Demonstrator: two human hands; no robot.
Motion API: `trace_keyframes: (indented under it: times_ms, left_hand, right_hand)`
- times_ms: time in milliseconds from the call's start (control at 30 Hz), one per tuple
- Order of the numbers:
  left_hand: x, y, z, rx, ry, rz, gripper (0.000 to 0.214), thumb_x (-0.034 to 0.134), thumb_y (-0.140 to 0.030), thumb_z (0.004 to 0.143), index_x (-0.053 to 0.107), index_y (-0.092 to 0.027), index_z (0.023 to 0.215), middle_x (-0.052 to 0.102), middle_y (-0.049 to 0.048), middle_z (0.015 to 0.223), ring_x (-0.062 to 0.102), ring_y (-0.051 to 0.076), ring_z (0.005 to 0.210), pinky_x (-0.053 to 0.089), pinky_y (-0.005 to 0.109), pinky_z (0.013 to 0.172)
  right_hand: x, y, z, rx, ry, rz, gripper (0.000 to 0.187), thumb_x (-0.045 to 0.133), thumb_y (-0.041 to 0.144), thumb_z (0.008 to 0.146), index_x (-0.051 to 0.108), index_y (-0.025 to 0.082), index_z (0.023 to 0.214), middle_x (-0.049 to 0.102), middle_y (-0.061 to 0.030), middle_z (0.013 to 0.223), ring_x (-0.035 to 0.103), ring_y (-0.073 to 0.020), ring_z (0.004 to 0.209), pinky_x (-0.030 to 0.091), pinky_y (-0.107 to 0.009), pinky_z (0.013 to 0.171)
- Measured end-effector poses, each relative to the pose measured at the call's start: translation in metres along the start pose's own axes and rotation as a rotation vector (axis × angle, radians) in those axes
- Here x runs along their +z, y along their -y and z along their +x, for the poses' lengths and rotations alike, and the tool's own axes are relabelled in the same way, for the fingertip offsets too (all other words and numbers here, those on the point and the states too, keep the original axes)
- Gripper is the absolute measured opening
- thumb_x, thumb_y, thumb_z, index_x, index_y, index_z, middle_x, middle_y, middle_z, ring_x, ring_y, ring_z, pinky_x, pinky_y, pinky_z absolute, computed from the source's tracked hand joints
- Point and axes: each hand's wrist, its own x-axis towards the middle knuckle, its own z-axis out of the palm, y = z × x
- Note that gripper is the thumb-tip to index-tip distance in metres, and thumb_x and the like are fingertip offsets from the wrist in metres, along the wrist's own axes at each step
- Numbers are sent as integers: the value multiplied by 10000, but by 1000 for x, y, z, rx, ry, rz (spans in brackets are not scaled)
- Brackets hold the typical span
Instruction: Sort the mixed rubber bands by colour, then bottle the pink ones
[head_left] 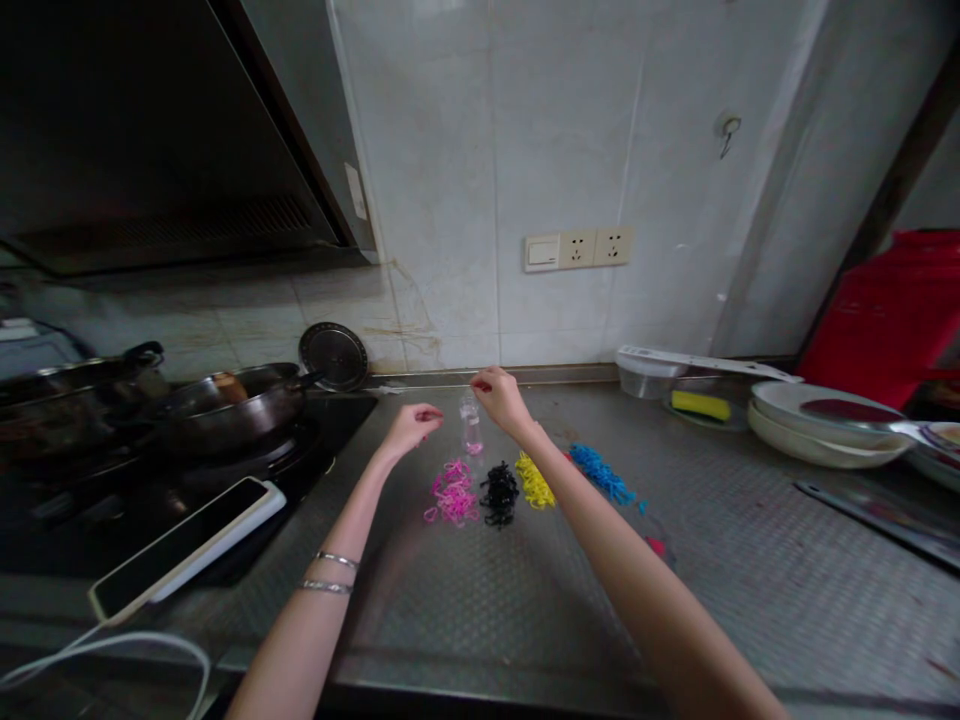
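Observation:
A small clear bottle [472, 428] stands upright on the metal counter, with a little pink at its bottom. My right hand [501, 397] is over its mouth, fingertips pinched together; whatever they hold is too small to make out. To the left of the bottle, my left hand [414, 430] hovers with loosely curled fingers and a gap to the thumb, apart from the bottle. In front lie piles of small bands: pink [454, 495], black [500, 494], yellow [534, 482] and blue [602, 474]. My right forearm partly hides the yellow pile and some red bits [656, 546].
At left, a pan [225, 410] sits on the black stove, and a phone [184, 550] with a white cable lies at its edge. To the right are a yellow sponge [700, 405], stacked bowls [825, 440], a knife [877, 520] and a red container [885, 310]. A tiled wall closes the back.

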Motion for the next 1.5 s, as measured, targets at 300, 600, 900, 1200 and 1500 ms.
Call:
trace_keyframes:
  times_ms: [300, 600, 900, 1200, 1500]
  left_hand:
    - [3, 12, -20, -117, 32, -31, 347, 571, -353, 641, 617, -96, 869, 454, -39, 457, 350, 51, 375, 213, 159, 332]
    - [12, 9, -31, -14, 515, 44, 296, 630, -278, 576, 672, -98, 808, 658, 63, 737, 528, 113, 598, 373, 187, 518]
    - [18, 30, -24, 60, 395, 81, 232, 547, -228, 614, 667, -94, 761, 662, 65, 720, 575, 158, 670, 424, 240, 626]
    - [22, 27, -25, 67, 276, 152, 245, 486, -239, 636, 657, -88, 725, 651, 68, 693, 571, 157, 640, 413, 235, 595]
    - [25, 23, -25, 97, 184, 167, 250, 464, -258, 682, 645, -95, 739, 631, 57, 644, 558, 140, 596, 408, 229, 583]
  right_hand:
    - [-9, 7, 0, -25, 41, -2, 194, 480, 81, 687, 628, 138, 798, 591, -46, 789, 537, -109, 711, 413, -214, 688]
    - [-28, 28, -47, 70, 70, 8, 199, 487, 139, 703, 643, 146, 828, 616, -47, 786, 555, -116, 696, 425, -218, 669]
    - [-13, 41, -96, 53, 596, -158, 236, 556, 244, 684, 654, 190, 892, 636, -55, 844, 542, -166, 841, 385, -240, 755]
    - [2, 52, -108, -66, 718, -310, 184, 487, 187, 741, 628, 150, 853, 578, -81, 836, 477, -181, 917, 375, -252, 769]
    - [4, 52, -107, -46, 611, -215, 205, 471, 103, 738, 643, 169, 828, 607, -66, 832, 501, -168, 911, 375, -247, 792]
